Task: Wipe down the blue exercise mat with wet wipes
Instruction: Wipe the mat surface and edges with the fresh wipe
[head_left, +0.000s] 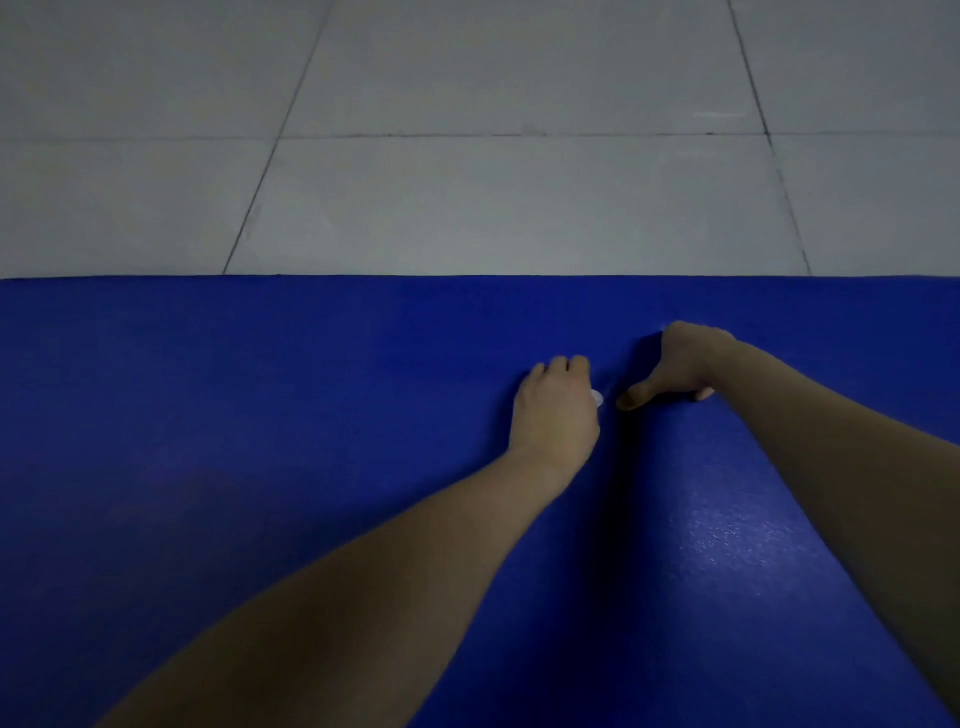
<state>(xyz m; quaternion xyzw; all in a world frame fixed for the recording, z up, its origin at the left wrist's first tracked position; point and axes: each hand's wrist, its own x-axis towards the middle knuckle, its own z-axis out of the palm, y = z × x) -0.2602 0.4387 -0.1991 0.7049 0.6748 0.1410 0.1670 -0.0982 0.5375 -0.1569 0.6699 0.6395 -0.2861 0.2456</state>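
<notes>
Under both my hands lies the blue exercise mat (260, 467), spread flat and reaching past them to its straight far edge, where the grey tiled floor (519, 197) begins. My left hand (556, 410) is curled on the mat, and a small white bit of wet wipe (598, 399) peeks out at its thumb side. Just beside it, my right hand (683, 364) rests knuckles-up, thumb stretched toward the left one; whether its bent fingers hold anything I cannot tell.
</notes>
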